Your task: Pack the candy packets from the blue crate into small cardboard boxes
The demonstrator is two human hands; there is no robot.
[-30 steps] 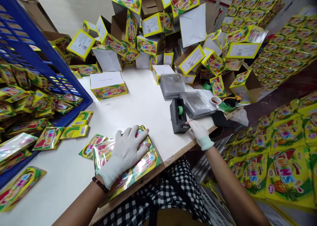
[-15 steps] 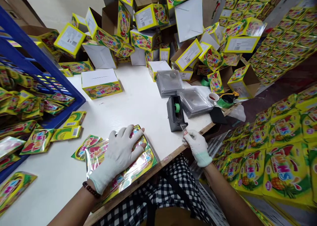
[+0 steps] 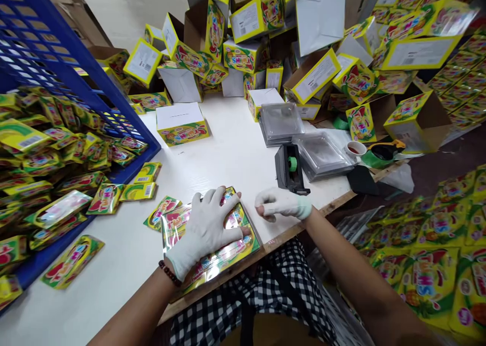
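My left hand [image 3: 212, 229], in a white glove, lies with spread fingers on a clear-covered flat box [image 3: 243, 245] of yellow-green candy packs at the table's front edge. It presses on the shiny cover. My right hand [image 3: 281, 204], gloved too, hovers just right of the box with thumb and forefinger pinched together. A strip of tape ran to these fingers a moment ago; now it hardly shows. Behind the right hand stands a black tape dispenser [image 3: 289, 169] with a green core. Loose packs [image 3: 163, 212] lie left of the box.
A blue crate [image 3: 87, 68] full of packs stands at the left. Empty printed cartons [image 3: 243, 57] are heaped at the back. Stacked clear plastic lids [image 3: 322, 154], a cup [image 3: 355, 149] and a green tape roll [image 3: 377, 156] sit at the right. Finished-looking stacks [image 3: 425, 265] fill the right side.
My right hand has moved left from the dispenser's cutting edge toward the box, fingers still pinched. My left hand stays on the cover. The whole view has shifted.
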